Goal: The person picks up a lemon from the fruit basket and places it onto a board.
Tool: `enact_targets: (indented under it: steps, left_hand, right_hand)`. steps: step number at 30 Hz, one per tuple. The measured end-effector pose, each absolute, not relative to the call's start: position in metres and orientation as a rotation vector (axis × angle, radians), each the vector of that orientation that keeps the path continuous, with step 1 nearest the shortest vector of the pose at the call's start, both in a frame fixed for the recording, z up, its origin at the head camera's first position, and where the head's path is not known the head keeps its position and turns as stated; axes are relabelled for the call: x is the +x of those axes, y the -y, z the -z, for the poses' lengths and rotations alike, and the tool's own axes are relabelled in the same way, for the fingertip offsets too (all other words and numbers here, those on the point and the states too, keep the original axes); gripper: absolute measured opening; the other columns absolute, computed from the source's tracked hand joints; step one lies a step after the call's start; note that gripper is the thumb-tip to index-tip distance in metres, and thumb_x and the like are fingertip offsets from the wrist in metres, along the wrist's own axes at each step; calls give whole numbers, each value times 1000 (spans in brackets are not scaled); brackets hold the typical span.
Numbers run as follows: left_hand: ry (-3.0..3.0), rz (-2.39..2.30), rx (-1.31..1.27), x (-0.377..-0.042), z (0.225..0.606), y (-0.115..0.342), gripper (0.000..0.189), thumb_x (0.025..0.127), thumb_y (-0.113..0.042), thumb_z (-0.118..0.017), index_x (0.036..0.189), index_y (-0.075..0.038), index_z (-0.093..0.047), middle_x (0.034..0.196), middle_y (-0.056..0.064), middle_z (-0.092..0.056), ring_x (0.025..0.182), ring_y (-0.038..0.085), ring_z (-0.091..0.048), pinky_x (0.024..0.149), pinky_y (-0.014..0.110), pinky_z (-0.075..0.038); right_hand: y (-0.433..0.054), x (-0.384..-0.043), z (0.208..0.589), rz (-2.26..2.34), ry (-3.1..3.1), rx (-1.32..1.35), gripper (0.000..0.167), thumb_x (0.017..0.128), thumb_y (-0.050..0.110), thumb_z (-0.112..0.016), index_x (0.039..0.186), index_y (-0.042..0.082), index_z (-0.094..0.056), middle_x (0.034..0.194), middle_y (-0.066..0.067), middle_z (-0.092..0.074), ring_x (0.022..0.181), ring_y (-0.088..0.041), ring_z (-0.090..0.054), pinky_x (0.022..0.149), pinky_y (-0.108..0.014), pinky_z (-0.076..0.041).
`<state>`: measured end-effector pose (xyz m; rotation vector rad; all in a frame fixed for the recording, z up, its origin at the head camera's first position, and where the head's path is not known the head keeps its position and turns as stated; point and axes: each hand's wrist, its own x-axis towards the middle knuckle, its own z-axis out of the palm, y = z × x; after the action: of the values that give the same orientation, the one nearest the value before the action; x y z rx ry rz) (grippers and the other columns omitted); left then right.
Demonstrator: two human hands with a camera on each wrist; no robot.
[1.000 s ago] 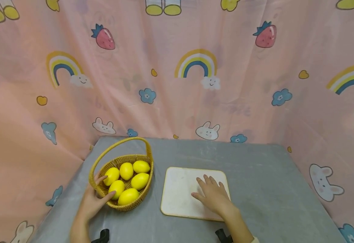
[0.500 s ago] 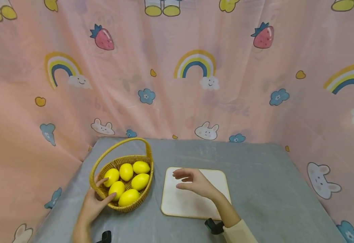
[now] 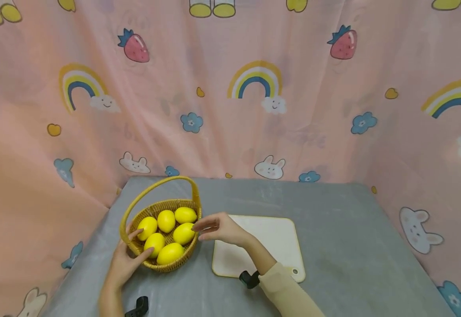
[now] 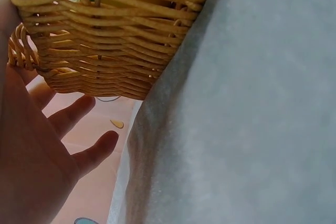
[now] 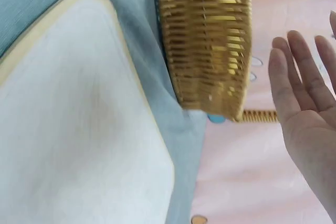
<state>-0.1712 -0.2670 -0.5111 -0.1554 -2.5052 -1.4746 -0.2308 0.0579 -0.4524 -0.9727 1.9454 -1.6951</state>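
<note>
Six lemons lie in the basket; left hand, fingers spread, grips its rim; right hand beside it, fingers loosely extended, seemingly grasps none yet

You have two hands in view, one left hand and one right hand. Between them you count six yellow lemons and one wicker basket. Under your right arm there is one white board, beneath both hands one grey desk. Around your wrists you count two black pieces; beyond your hands, one pink curtain.
</note>
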Motion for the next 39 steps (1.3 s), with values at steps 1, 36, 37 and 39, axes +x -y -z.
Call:
enact_targets:
  steps: [1,36,37,39]
  left_hand:
    - [2504,1479,-156,-172,511,267,64,83,-14,-82,137,1,-52,162,25,-13,144,53,-14,109,71,-18]
    - [2531,1531,-52,-171,519,268,64,85,-21,-81,138,2,-52,163,25,-9,145,54,-9,107,75,-15]
    - [2529,1529,-54,-172,519,268,64,85,-20,-81,138,1,-52,163,25,-9,145,54,-9,107,75,-16]
    - [2527,1527,-54,-173,518,268,64,85,-20,-81,138,1,-53,163,24,-10,145,54,-10,107,75,-16]
  right_hand:
    - [-51,-233,452,1693,-1942,-974,33,92,-3,-67,125,-9,-63,125,-27,-64,117,-45,-59,92,-30,-54]
    - [26,-270,459,908,-2428,-1149,35,79,-5,-76,113,2,-75,112,-2,-73,102,-7,-61,83,-15,-48]
    - [27,-270,459,880,-2436,-1148,35,79,-5,-76,113,2,-75,111,-2,-73,100,-6,-60,80,-14,-47]
    - [29,-271,457,844,-2440,-1143,37,78,-6,-76,114,2,-75,110,-1,-73,92,-5,-59,75,-13,-46]
